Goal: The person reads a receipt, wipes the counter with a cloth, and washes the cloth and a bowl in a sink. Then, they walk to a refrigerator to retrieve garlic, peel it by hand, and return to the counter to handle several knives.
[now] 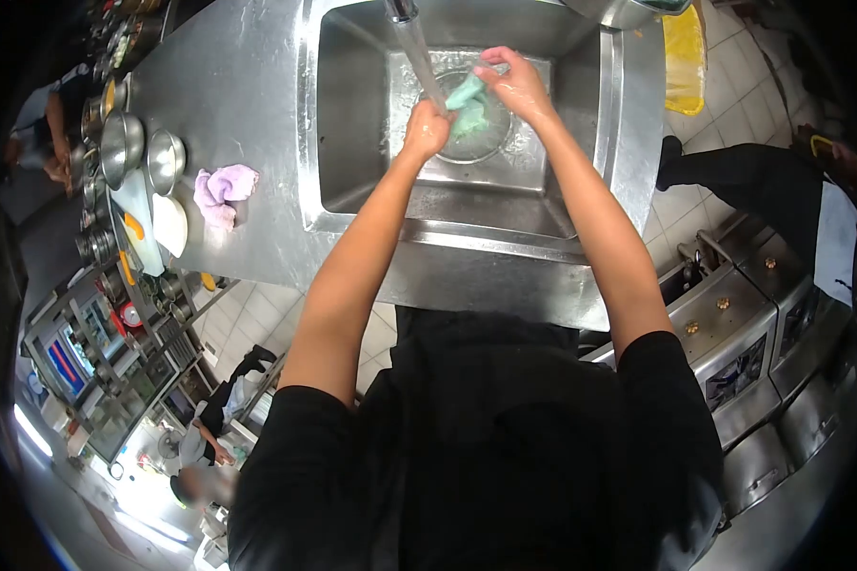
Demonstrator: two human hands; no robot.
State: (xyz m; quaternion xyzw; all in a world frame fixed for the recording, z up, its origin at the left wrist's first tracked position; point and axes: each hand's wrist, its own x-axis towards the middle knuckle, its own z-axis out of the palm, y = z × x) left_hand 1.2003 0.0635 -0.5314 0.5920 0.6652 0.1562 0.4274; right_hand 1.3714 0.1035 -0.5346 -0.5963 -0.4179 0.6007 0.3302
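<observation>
A wet, light green cloth (468, 93) is stretched between my two hands inside the steel sink (352, 176). My left hand (426, 130) is closed at the cloth's left side, under the stream from the faucet (405, 11). Its fingertips are partly hidden by the water. On the other side, my right hand (521, 88) pinches the cloth's upper end between thumb and fingers. The lower part of the cloth hangs over the round drain area at the sink's bottom.
A crumpled lilac cloth (224, 193) lies on the steel counter (248, 105) left of the sink. Metal bowls (166, 162) and a white cutting board (141, 224) stand farther left. A metal pot (619, 11) sits at the top right. Other people stand nearby on both sides.
</observation>
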